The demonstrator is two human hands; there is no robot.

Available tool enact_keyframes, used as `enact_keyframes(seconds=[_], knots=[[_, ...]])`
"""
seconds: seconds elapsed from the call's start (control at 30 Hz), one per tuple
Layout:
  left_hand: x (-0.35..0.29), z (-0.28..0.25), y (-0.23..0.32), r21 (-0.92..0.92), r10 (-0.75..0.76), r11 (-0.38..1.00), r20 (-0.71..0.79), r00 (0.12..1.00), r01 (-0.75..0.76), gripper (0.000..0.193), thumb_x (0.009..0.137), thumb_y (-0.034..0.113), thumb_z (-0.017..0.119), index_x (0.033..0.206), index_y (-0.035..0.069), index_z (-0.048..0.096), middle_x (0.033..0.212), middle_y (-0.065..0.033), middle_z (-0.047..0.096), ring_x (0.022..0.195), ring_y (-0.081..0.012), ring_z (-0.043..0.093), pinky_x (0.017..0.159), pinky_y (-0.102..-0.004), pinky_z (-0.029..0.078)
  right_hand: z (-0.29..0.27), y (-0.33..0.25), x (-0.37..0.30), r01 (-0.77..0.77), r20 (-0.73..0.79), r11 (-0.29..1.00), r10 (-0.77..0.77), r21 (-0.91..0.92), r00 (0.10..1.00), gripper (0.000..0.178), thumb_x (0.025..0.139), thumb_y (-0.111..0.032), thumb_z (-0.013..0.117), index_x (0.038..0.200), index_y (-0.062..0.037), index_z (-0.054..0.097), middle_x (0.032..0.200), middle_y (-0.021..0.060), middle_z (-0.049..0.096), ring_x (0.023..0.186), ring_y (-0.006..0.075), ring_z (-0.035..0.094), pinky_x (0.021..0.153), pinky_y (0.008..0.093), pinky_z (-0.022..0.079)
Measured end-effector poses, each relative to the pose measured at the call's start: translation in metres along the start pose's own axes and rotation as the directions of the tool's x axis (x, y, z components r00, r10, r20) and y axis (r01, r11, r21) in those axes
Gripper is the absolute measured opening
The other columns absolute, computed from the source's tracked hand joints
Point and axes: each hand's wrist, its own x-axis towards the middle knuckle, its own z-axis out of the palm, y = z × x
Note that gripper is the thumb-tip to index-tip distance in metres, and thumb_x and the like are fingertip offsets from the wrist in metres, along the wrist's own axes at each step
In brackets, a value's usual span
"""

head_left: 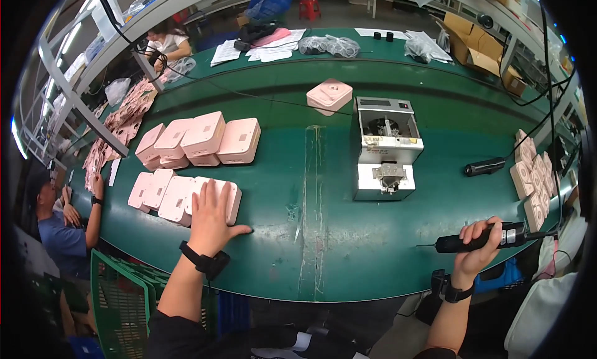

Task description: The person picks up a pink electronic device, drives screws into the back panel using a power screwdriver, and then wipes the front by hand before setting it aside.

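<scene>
My left hand (212, 221) rests on a pale pink plastic housing (232, 203), fingers stretched forward over its top and thumb spread to the right. This housing ends a front row of similar pink housings (175, 196); behind it stands a stacked group (205, 135) of more. In my right hand (480, 246), at the right front of the table, is a black electric screwdriver (449, 243). The fingers wrap around its body, and its thin bit points left over the green tabletop. A silver screw feeder (387, 144) stands beyond, between my hands.
A single pink housing (329, 96) lies behind the feeder. Several pink parts (532, 182) are stacked at the right edge, near a black cylindrical tool (484, 167) on a cable. Two people sit at left beside piled pink pieces (124, 119). A green crate (118, 303) stands below the front edge.
</scene>
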Motion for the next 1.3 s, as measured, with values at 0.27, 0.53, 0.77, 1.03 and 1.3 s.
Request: enact_keyframes(seconds=[0.27, 0.53, 0.77, 1.03, 1.3], knots=[[-0.007, 0.020, 0.022, -0.060, 0.222, 0.971, -0.133, 0.966, -0.231, 0.099, 0.066, 0.037, 0.088, 0.148, 0.009, 0.040, 0.149, -0.0316, 0.035, 0.140, -0.0470, 0.034, 0.114, -0.0560, 0.030, 0.011, -0.003, -0.006, 0.053, 0.095, 0.997, -0.047, -0.059, 0.994, 0.024, 0.104, -0.031, 0.045, 0.104, -0.0077, 0.049, 0.068, 0.0013, 0.044, 0.051, 0.0112, 0.042, 0.054, 0.0276, 0.039], [0.005, -0.026, 0.026, -0.363, 0.099, 0.929, 0.045, 0.994, -0.076, 0.105, 0.060, 0.042, 0.091, 0.146, 0.006, 0.042, 0.150, -0.0329, 0.031, 0.139, -0.0492, 0.033, 0.112, -0.0567, 0.033, 0.007, -0.005, -0.014, 0.054, 0.069, 0.996, -0.050, -0.066, 0.996, 0.024, 0.104, -0.031, 0.047, 0.105, -0.0075, 0.048, 0.067, 0.0014, 0.044, 0.052, 0.0115, 0.042, 0.055, 0.0293, 0.040], [0.007, -0.008, 0.046, -0.369, 0.394, 0.843, -0.077, 0.916, -0.393, 0.102, 0.059, 0.035, 0.092, 0.145, 0.009, 0.045, 0.152, -0.0296, 0.031, 0.140, -0.0492, 0.032, 0.112, -0.0561, 0.033, 0.016, -0.006, -0.015, 0.031, 0.063, 0.999, -0.031, 0.008, 0.998, 0.019, 0.101, -0.025, 0.049, 0.106, -0.0065, 0.048, 0.067, 0.0029, 0.047, 0.052, 0.0128, 0.045, 0.055, 0.0313, 0.042], [0.022, -0.006, 0.131, -0.458, 0.917, 0.272, -0.143, 0.372, -0.846, 0.086, 0.067, 0.030, 0.085, 0.143, 0.015, 0.050, 0.149, -0.0282, 0.037, 0.140, -0.0479, 0.034, 0.115, -0.0558, 0.031, 0.029, -0.008, -0.016, 0.055, 0.172, 0.987, -0.028, -0.151, 0.985, 0.017, 0.100, -0.023, 0.051, 0.105, -0.0063, 0.047, 0.068, 0.0046, 0.048, 0.051, 0.0136, 0.046, 0.054, 0.0315, 0.044], [-0.003, -0.007, 0.151, -0.658, 0.688, 0.477, -0.133, 0.713, -0.583, 0.078, 0.073, 0.024, 0.075, 0.145, 0.016, 0.048, 0.153, -0.0236, 0.035, 0.144, -0.0440, 0.031, 0.117, -0.0589, 0.026, 0.022, -0.009, -0.021, 0.085, 0.157, 0.991, -0.068, -0.107, 0.985, 0.016, 0.099, -0.021, 0.051, 0.105, -0.0061, 0.048, 0.067, 0.0050, 0.048, 0.050, 0.0144, 0.047, 0.053, 0.0323, 0.045]])
